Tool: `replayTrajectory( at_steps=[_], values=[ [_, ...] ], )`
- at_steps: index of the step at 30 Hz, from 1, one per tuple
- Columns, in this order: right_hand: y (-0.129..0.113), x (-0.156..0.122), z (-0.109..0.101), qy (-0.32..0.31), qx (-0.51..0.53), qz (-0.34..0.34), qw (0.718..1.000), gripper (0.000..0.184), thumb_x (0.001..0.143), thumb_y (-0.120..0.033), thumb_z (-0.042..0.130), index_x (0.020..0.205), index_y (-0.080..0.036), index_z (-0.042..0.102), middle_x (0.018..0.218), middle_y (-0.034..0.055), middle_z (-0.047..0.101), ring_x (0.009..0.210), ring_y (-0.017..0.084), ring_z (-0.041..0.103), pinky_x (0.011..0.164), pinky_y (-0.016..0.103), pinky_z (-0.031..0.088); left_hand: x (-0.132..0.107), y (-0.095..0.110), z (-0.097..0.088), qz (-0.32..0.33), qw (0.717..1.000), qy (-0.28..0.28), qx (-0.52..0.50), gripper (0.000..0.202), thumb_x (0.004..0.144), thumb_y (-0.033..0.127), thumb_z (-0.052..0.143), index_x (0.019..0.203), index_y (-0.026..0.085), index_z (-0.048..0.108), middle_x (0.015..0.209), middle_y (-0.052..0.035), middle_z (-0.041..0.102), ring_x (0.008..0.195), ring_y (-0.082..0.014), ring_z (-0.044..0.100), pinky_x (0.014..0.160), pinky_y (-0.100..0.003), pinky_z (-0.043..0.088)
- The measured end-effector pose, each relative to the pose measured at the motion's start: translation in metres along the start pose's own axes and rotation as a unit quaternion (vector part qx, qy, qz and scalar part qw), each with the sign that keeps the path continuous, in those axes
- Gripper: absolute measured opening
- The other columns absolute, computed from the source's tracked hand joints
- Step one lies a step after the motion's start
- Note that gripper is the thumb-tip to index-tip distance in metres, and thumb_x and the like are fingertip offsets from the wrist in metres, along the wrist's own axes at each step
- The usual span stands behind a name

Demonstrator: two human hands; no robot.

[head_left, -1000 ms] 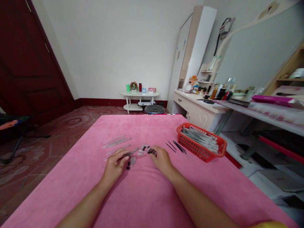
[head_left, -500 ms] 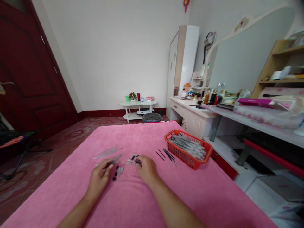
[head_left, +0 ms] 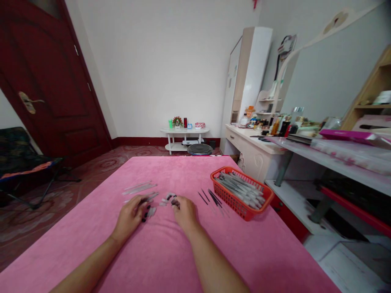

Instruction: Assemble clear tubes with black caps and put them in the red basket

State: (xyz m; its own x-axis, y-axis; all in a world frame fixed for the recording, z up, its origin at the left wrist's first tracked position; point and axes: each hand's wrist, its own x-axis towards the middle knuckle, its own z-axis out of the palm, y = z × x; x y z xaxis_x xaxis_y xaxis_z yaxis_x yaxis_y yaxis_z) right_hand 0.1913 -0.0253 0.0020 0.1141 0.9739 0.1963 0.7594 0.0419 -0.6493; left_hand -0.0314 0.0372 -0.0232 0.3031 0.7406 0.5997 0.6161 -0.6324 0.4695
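My left hand (head_left: 130,215) is closed around a grey, see-through pen barrel (head_left: 152,196), whose far end points right past the fingers. My right hand (head_left: 185,212) pinches a small dark piece (head_left: 174,202), perhaps a pen cap; the fingers partly cover it. Between the hands lie small clear and black pieces (head_left: 165,200), with another group of clear and black pieces (head_left: 150,212) beside my left fingers. Several pale, thin barrels (head_left: 139,188) rest beyond my left hand. Thin black sticks (head_left: 214,197) and faint clear ones lie right of my right hand.
A red plastic basket (head_left: 235,203) full of grey pens stands at the right on the pink cloth (head_left: 146,260). Past the right edge are a white dresser (head_left: 253,146) and a shelf table (head_left: 293,148). A folding chair (head_left: 27,154) stands at left.
The view has swung left, showing more of the door and chair. Both hands stay nearly in place and keep their hold on the barrel and dark piece.
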Motion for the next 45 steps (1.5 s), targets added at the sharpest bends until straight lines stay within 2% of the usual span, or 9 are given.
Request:
replayTrajectory(
  at_steps=[10, 14, 18, 21, 27, 33, 37, 45],
  values=[
    [-0.002, 0.004, 0.008, 0.03, 0.023, 0.008, 0.999, 0.022, 0.077, -0.015, 0.058, 0.092, -0.025, 0.069, 0.092, 0.0014, 0.072, 0.084, 0.015, 0.065, 0.074, 0.023, 0.046, 0.005, -0.001, 0.002, 0.011, 0.998, 0.003, -0.062, 0.027, 0.09, 0.032, 0.046, 0.103, 0.019, 0.066, 0.101, -0.0096, 0.069, 0.095, -0.0214, 0.064, 0.084, -0.034, 0.052],
    [-0.005, 0.012, 0.009, 0.063, 0.129, -0.018, 0.989, 0.019, 0.077, -0.015, 0.053, 0.089, -0.021, 0.067, 0.089, 0.0031, 0.071, 0.081, 0.016, 0.064, 0.074, 0.025, 0.048, 0.005, 0.003, -0.001, 0.022, 0.997, -0.017, -0.074, 0.026, 0.09, 0.027, 0.046, 0.106, 0.019, 0.066, 0.107, -0.0103, 0.068, 0.1, -0.0207, 0.063, 0.088, -0.035, 0.05],
    [-0.011, 0.017, 0.003, 0.103, 0.243, -0.067, 0.962, 0.015, 0.075, -0.017, 0.052, 0.082, -0.018, 0.066, 0.084, 0.0042, 0.07, 0.08, 0.017, 0.064, 0.075, 0.027, 0.049, 0.005, 0.005, -0.002, 0.028, 0.996, -0.026, -0.08, 0.023, 0.089, 0.027, 0.048, 0.1, 0.02, 0.068, 0.097, -0.0096, 0.069, 0.093, -0.0203, 0.064, 0.083, -0.033, 0.05],
    [-0.017, 0.016, -0.001, 0.104, 0.288, -0.06, 0.95, 0.014, 0.074, -0.019, 0.053, 0.081, -0.017, 0.065, 0.081, 0.0047, 0.07, 0.078, 0.018, 0.064, 0.073, 0.028, 0.05, 0.005, 0.003, -0.001, 0.018, 0.995, -0.031, -0.089, 0.023, 0.09, 0.029, 0.049, 0.098, 0.02, 0.068, 0.095, -0.0092, 0.069, 0.09, -0.0202, 0.064, 0.081, -0.033, 0.051],
    [-0.025, 0.011, 0.002, 0.092, 0.304, -0.039, 0.947, 0.013, 0.073, -0.02, 0.056, 0.082, -0.018, 0.066, 0.081, 0.0046, 0.07, 0.077, 0.018, 0.064, 0.072, 0.028, 0.049, 0.006, 0.005, -0.004, 0.001, 0.993, -0.009, -0.121, 0.021, 0.089, 0.026, 0.05, 0.096, 0.019, 0.068, 0.094, -0.0093, 0.069, 0.089, -0.02, 0.063, 0.08, -0.033, 0.05],
    [-0.029, 0.007, 0.007, 0.082, 0.282, -0.059, 0.954, 0.015, 0.076, -0.018, 0.056, 0.086, -0.018, 0.066, 0.085, 0.0042, 0.07, 0.08, 0.017, 0.064, 0.073, 0.028, 0.048, 0.005, 0.009, -0.007, 0.017, 0.992, -0.044, -0.12, 0.02, 0.089, 0.024, 0.049, 0.096, 0.019, 0.067, 0.09, -0.008, 0.068, 0.085, -0.0192, 0.062, 0.077, -0.031, 0.048],
    [-0.029, 0.004, 0.007, 0.094, 0.249, -0.066, 0.961, 0.014, 0.076, -0.017, 0.057, 0.086, -0.019, 0.066, 0.084, 0.0032, 0.069, 0.078, 0.016, 0.063, 0.073, 0.027, 0.048, 0.004, 0.009, -0.007, 0.021, 0.992, -0.046, -0.115, 0.02, 0.089, 0.023, 0.049, 0.096, 0.019, 0.068, 0.089, -0.008, 0.068, 0.084, -0.0194, 0.062, 0.075, -0.03, 0.048],
    [-0.028, 0.004, 0.004, 0.082, 0.226, -0.098, 0.966, 0.013, 0.076, -0.012, 0.057, 0.084, -0.018, 0.066, 0.084, 0.0025, 0.068, 0.079, 0.015, 0.062, 0.074, 0.026, 0.047, 0.003, 0.009, -0.006, 0.037, 0.992, -0.057, -0.106, 0.021, 0.089, 0.021, 0.049, 0.098, 0.018, 0.068, 0.09, -0.0082, 0.067, 0.085, -0.0186, 0.061, 0.076, -0.029, 0.047]
  ],
)
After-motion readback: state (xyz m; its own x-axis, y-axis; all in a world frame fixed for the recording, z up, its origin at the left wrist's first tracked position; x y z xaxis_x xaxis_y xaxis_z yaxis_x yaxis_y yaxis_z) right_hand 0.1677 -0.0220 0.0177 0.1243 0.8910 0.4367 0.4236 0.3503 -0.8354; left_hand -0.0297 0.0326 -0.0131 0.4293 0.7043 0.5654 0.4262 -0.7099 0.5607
